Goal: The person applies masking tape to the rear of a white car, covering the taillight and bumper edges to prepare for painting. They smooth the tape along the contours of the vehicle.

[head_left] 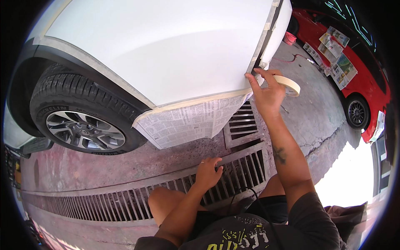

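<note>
I crouch beside a white car panel (166, 50). My right hand (266, 93) is raised to the panel's edge, its fingers gripping a roll of beige masking tape (290, 84), and the fingertips press a tape strip (263, 39) that runs up the dark gap in the bodywork. Newspaper (187, 123) hangs taped along the panel's lower edge. My left hand (208, 171) rests lower down near my bare knee (164, 202), above the floor drain grate (125, 200), fingers loosely spread and holding nothing.
The car's front wheel (81, 127) is at the left. A second metal grate (243, 123) lies under the panel. A red car (354, 71) partly covered with newspaper stands at the right on cracked concrete floor (308, 116).
</note>
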`<state>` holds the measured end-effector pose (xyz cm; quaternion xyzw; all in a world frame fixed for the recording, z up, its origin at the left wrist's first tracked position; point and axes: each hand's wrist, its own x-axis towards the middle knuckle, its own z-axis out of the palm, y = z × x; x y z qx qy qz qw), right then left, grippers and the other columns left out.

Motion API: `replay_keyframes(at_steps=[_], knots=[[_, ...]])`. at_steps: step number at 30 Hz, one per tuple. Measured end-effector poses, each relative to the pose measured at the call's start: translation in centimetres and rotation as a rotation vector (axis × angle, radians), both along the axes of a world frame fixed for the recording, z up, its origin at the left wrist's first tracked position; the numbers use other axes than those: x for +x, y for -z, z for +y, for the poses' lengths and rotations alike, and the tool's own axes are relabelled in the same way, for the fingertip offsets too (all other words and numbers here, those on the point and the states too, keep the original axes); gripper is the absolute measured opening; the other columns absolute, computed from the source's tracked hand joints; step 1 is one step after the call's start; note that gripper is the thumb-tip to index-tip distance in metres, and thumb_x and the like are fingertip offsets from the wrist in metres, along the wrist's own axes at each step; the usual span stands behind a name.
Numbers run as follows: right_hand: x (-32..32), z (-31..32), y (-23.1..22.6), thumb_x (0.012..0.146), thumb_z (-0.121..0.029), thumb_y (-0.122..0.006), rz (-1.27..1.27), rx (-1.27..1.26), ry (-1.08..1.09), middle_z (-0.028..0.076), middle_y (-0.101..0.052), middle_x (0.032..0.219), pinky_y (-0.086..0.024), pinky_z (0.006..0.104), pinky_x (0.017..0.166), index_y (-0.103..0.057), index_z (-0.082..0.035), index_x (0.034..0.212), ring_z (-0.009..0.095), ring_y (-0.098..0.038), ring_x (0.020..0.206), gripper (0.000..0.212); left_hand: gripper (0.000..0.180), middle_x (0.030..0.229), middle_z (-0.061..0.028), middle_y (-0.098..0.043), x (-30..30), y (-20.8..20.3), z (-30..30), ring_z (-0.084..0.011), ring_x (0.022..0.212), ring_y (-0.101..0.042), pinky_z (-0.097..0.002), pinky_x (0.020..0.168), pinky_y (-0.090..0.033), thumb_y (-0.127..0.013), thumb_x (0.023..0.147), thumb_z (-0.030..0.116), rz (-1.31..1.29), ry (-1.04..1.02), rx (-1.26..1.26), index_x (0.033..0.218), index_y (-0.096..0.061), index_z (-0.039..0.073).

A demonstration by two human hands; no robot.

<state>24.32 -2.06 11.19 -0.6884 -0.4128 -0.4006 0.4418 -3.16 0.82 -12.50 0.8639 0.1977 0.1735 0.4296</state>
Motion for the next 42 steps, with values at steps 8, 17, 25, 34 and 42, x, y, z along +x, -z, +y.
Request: replay_keyframes(at_steps=[8, 17, 25, 34, 42], knots=[[-0.2, -0.6, 0.2, 0.085, -0.016, -0.092, 0.105, 0.005, -0.101, 0.01, -0.072, 0.094, -0.056, 0.0376, 0.073, -0.084, -0.008, 0.103, 0.026, -0.072, 0.079, 0.022, 0.037, 0.106, -0.0167, -0.07, 0.1, -0.2, 0.0, -0.0415, 0.105, -0.067, -0.0532, 0.091, -0.054, -0.08, 0.092, 0.017, -0.019, 0.001, -0.008, 0.128, -0.073, 0.01], [-0.4, 0.4, -0.1, 0.083, -0.016, -0.089, 0.127, -0.016, -0.067, 0.01, -0.074, 0.097, -0.057, 0.0424, 0.073, -0.08, -0.01, 0.091, 0.033, -0.075, 0.08, 0.013, 0.037, 0.108, -0.0171, -0.071, -0.1, -0.5, -0.1, -0.0421, 0.105, -0.067, -0.053, 0.092, -0.054, -0.08, 0.093, 0.017, -0.007, -0.003, -0.02, 0.129, -0.073, 0.009], [-0.5, 0.9, -0.1, 0.082, -0.015, -0.088, 0.055, 0.003, -0.021, 0.011, -0.075, 0.097, -0.057, 0.0433, 0.07, -0.079, -0.011, 0.087, 0.033, -0.074, 0.077, 0.011, 0.04, 0.107, -0.0166, -0.07, -0.5, -0.2, 0.1, -0.0411, 0.104, -0.066, -0.0515, 0.091, -0.054, -0.08, 0.093, 0.016, -0.061, -0.005, 0.009, 0.131, -0.072, 0.009], [-0.9, 1.6, -1.4, 0.078, -0.013, -0.085, 0.08, 0.014, 0.002, 0.009, -0.071, 0.093, -0.057, 0.0445, 0.07, -0.069, -0.009, 0.088, 0.032, -0.074, 0.077, 0.02, 0.041, 0.11, -0.0134, -0.071, -1.0, -0.1, 0.3, -0.0377, 0.108, -0.068, -0.0483, 0.094, -0.055, -0.082, 0.092, 0.015, -0.028, -0.031, 0.008, 0.131, -0.072, 0.01], [-0.5, 1.3, -1.3, 0.075, -0.01, -0.086, 0.109, -0.012, -0.077, 0.01, -0.069, 0.093, -0.056, 0.0455, 0.072, -0.068, -0.009, 0.09, 0.034, -0.072, 0.08, 0.023, 0.043, 0.109, -0.0136, -0.071, -1.5, 0.2, 0.1, -0.038, 0.106, -0.069, -0.0485, 0.093, -0.055, -0.082, 0.091, 0.017, -0.012, -0.025, 0.013, 0.132, -0.071, 0.01]])
